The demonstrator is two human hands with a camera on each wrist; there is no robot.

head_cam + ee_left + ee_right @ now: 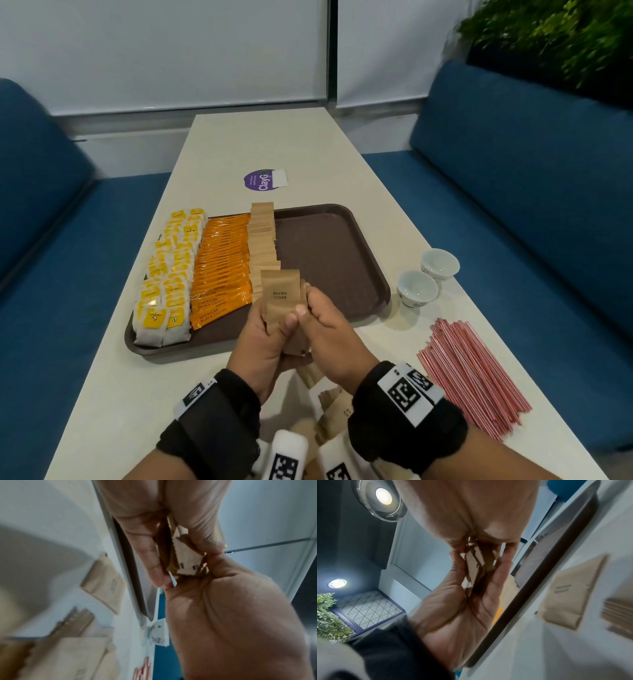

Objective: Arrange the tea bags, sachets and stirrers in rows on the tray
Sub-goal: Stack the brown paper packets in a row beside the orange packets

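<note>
From the head view, the left hand and right hand meet over the near edge of the brown tray, both with fingers curled around one stack of brown sugar sachets held upright. On the tray, rows run front to back: yellow tea bags along the left rim, orange coffee sachets beside them, then a row of brown sachets. The tray's right half is bare brown surface up to its rim. On the worktop right of the tray stand two small cups, and nearer, close to the right edge, lies a bundle of red stirrers. More brown sachets lie loose under the wrists.

The left wrist view shows the left fingers and thumb pinching the serrated sachet ends, the tray rim just behind, and loose sachets blurred on the worktop.

The right wrist view shows both hands closed on the stack, beside the tray's edge; a single sachet lies beyond it.
</note>
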